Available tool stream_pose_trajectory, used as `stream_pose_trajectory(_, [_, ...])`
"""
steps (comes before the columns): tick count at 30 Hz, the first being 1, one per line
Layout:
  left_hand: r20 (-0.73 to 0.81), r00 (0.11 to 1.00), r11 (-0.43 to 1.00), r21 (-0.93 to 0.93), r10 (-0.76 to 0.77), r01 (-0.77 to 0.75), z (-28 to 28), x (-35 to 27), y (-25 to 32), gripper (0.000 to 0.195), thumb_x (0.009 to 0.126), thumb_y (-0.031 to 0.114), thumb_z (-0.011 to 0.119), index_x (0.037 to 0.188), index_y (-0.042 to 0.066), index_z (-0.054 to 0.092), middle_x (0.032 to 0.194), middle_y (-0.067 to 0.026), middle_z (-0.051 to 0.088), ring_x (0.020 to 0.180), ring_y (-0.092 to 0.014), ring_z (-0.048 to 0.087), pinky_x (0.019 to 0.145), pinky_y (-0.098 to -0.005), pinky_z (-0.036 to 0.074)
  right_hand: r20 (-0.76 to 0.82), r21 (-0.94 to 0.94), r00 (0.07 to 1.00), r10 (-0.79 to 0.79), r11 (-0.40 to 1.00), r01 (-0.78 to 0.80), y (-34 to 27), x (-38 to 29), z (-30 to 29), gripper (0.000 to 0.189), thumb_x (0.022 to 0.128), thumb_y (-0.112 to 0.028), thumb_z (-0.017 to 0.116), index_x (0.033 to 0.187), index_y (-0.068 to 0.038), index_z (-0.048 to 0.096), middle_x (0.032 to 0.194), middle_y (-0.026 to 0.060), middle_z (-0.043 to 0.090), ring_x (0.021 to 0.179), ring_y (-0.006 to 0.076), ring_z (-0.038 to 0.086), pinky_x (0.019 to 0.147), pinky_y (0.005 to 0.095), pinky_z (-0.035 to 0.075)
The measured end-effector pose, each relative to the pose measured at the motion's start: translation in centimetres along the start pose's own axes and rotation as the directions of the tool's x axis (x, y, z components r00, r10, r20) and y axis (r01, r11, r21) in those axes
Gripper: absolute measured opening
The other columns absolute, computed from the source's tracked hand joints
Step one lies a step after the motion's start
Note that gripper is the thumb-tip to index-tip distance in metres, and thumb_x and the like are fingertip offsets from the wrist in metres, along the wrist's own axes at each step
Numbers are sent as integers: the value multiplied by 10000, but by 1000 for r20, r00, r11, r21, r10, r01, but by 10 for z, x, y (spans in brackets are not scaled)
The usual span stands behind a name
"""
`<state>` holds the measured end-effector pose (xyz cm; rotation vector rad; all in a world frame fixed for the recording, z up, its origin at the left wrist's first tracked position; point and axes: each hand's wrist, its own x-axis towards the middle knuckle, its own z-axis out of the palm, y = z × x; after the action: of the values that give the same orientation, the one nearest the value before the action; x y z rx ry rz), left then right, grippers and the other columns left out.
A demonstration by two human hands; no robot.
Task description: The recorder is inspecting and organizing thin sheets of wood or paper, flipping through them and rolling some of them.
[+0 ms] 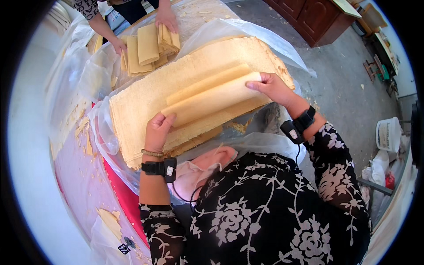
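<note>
A folded sheet of yellowish, paper-like material (212, 99) lies lengthwise over a large stack of the same sheets (139, 102). My left hand (158, 129) pinches its left end between thumb and fingers. At its right end, my right hand (273, 87) grips the corner the same way. Another folded layer (208, 82) shows just behind the held one. The large stack has rough, uneven edges and rests on clear plastic sheeting. A pink cloth (205, 165) lies between the stack and my body.
Across the table, a co-worker's hands (167, 18) touch several folded bundles (148, 44). Plastic sheeting (96, 78) and torn scraps (84, 132) cover parts of the table at left. A dark red wooden cabinet (318, 20) stands beyond, and a white bucket (388, 134) is at right.
</note>
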<state>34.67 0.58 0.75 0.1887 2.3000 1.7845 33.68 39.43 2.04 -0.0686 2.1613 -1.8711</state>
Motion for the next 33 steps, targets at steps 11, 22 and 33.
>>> stream_pose_trajectory(11, [-554, 822, 517, 670, -129, 533, 66, 20, 44, 246, 940, 295, 597, 1027, 65, 600, 936, -165, 708, 885, -340, 674, 748, -440, 526, -368, -451, 924, -107, 889, -76, 21, 53, 15, 500, 898, -473, 656, 846, 24, 671, 675, 189, 634, 614, 276, 633, 611, 381, 496])
stream_pose_trajectory(22, [256, 900, 320, 871, 352, -373, 100, 54, 31, 792, 884, 594, 562, 1480, 95, 404, 1552, -123, 371, 1450, -318, 296, 1175, -494, 204, -430, -747, 857, -285, 645, -161, -9, 44, 42, 434, 898, -407, 636, 1130, -40, 647, 1091, 181, 660, 1004, 331, 636, 873, 425, 504])
stream_pose_trajectory(33, [234, 905, 299, 889, 356, -347, 62, 53, 3, 627, 906, 439, 599, 1440, 138, 468, 1514, -106, 420, 1413, -311, 348, 1140, -497, 252, 150, -919, 892, -428, 273, 285, 12, 24, 74, 594, 931, -407, 550, 1454, -143, 456, 1570, 68, 350, 1482, 274, 249, 1190, 543, 149])
